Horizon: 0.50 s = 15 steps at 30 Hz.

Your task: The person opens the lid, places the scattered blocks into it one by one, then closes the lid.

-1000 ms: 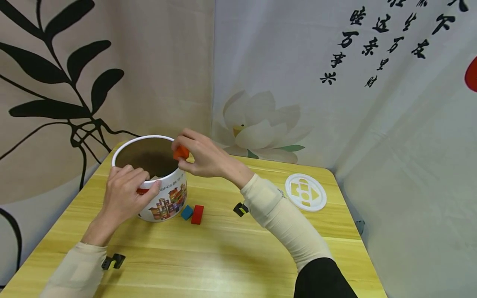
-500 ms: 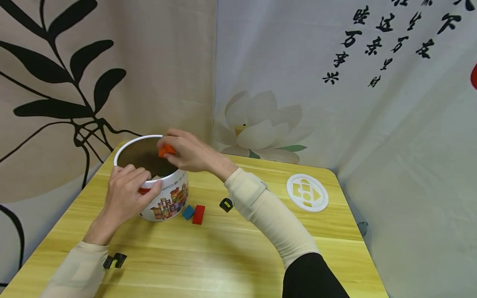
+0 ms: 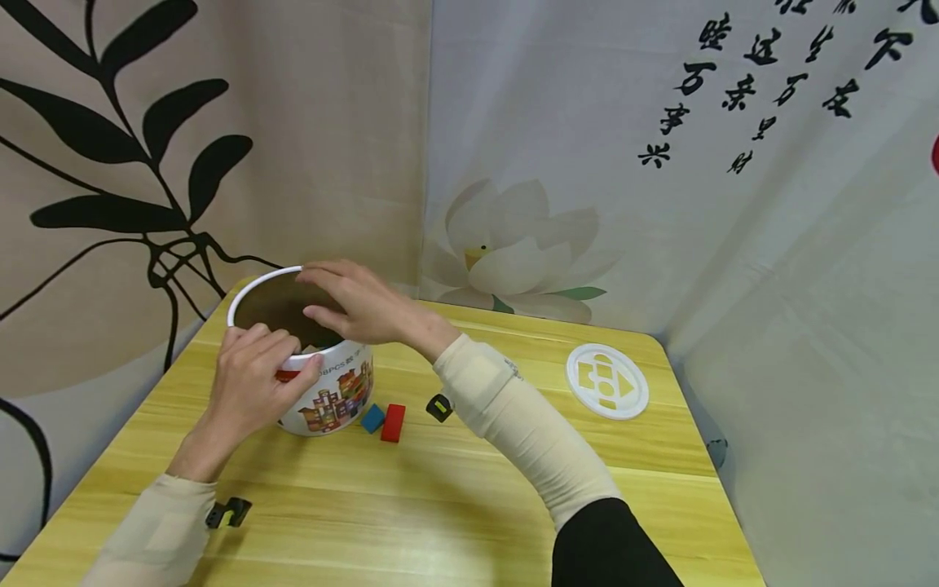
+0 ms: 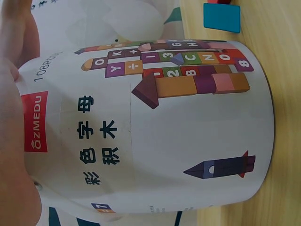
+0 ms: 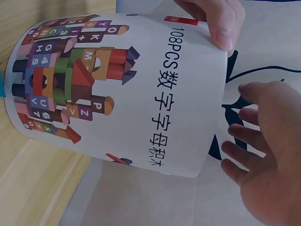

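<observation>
A white round bucket (image 3: 333, 390) printed with toy blocks stands upright at the table's left side, its mouth uncovered. My left hand (image 3: 253, 379) grips the near rim, thumb outside and fingers over the edge. Above the opening, at the right of the rim, my right hand (image 3: 367, 306) holds nothing, fingers spread and relaxed. That same right hand (image 5: 268, 146) shows beside the bucket's rim in the right wrist view. Pale pieces peek out just inside the near rim; the rest of the contents are hidden.
On the wooden table (image 3: 469, 497), a blue block (image 3: 372, 418) and a red block (image 3: 393, 423) lie by the bucket's base. A white round lid (image 3: 607, 381) with cut-out shapes lies at the right. Printed curtains hang behind and beside the table.
My right hand has moved left over the bucket's mouth and let go of the orange-red block, which is out of sight now. The left hand keeps its grip on the rim.
</observation>
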{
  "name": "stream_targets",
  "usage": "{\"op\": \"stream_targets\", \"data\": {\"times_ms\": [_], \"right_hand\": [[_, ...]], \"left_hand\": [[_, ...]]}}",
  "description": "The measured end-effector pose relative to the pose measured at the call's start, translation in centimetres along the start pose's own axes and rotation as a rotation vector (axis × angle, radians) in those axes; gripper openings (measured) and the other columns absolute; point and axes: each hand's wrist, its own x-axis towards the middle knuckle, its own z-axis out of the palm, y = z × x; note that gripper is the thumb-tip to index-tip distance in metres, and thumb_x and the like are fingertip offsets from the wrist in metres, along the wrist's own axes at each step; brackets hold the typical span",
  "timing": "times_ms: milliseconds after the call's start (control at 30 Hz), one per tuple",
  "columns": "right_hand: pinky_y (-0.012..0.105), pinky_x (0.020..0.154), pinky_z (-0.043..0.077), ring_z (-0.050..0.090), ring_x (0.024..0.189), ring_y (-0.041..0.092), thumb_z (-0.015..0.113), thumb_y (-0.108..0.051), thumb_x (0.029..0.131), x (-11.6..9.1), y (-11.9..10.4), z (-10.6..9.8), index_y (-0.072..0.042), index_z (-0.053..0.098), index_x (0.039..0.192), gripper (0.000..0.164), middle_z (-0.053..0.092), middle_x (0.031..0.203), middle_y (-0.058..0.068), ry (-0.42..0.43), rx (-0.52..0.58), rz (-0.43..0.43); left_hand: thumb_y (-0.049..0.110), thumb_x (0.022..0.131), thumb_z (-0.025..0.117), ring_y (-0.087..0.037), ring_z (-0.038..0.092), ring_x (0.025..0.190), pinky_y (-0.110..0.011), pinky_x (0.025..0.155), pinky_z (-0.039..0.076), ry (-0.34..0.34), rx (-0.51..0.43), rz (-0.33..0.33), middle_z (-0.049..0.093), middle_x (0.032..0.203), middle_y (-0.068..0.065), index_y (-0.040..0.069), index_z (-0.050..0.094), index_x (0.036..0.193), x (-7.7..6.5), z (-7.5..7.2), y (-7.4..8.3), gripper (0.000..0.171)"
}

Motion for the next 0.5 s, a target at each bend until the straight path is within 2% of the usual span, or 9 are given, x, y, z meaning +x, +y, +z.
{"op": "stream_targets", "data": {"times_ms": [200,367,500], "right_hand": [[0.031,0.123,0.013,0.016,0.15,0.011,0.045,-0.054,0.103,-1.0,-0.1,0.2,-0.018,0.037,0.16,0.068,0.025,0.167,0.003,-0.016,-0.065,0.062],[0.035,0.125,0.009,0.003,0.153,0.012,0.044,-0.061,0.101,-2.2,0.0,0.4,-0.018,0.026,0.164,0.078,0.01,0.17,-0.002,0.001,-0.094,0.071],[0.036,0.125,0.003,-0.008,0.152,0.013,0.046,-0.063,0.1,-3.5,0.1,0.6,-0.018,0.018,0.166,0.085,0.002,0.171,-0.004,0.014,-0.063,0.079]], "left_hand": [[0.043,0.09,0.056,-0.023,0.04,0.058,-0.048,0.064,0.029,-0.014,0.002,-0.001,0.048,0.055,-0.001,0.013,0.051,0.063,0.0,-0.2,0.1,0.041],[0.042,0.089,0.056,-0.023,0.039,0.058,-0.047,0.063,0.029,-0.011,0.0,0.002,0.047,0.055,-0.001,0.013,0.05,0.062,0.2,-0.2,0.1,0.04],[0.041,0.089,0.057,-0.022,0.038,0.057,-0.047,0.062,0.028,0.002,-0.004,0.007,0.047,0.054,0.0,0.013,0.051,0.062,0.2,-0.1,0.1,0.039]]}}
